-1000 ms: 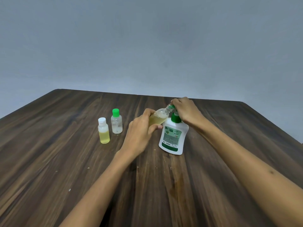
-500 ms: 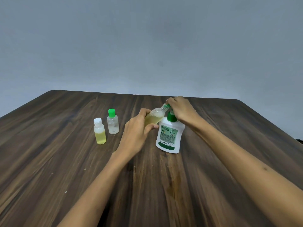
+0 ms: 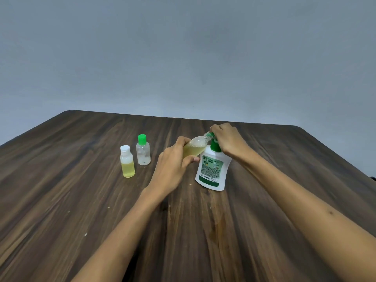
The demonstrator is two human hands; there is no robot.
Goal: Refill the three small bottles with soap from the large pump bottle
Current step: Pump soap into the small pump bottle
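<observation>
1. Three small bottles in all, and little has changed over the last second: my view has drifted a touch, while the bottles and both hands keep the same pose, so I judge the pumping is still under way.
2. Farthest left on the counter (image 3: 61, 200) stands the white-capped bottle (image 3: 127, 162), capped and partly full of yellow soap.
3. Just beside it, a little further back, stands the green-capped bottle (image 3: 143, 150), capped and nearly empty, so it looks like the one left to fill.
4. My left hand (image 3: 173, 167) is wrapped around the third small bottle (image 3: 194, 147), tilted, its open neck up at the nozzle, roughly half full.
5. One large pump bottle (image 3: 212, 169) stands upright on the counter, right of the small ones.
6. My right hand (image 3: 227, 139) is curled over the pump head, pressing down.
</observation>
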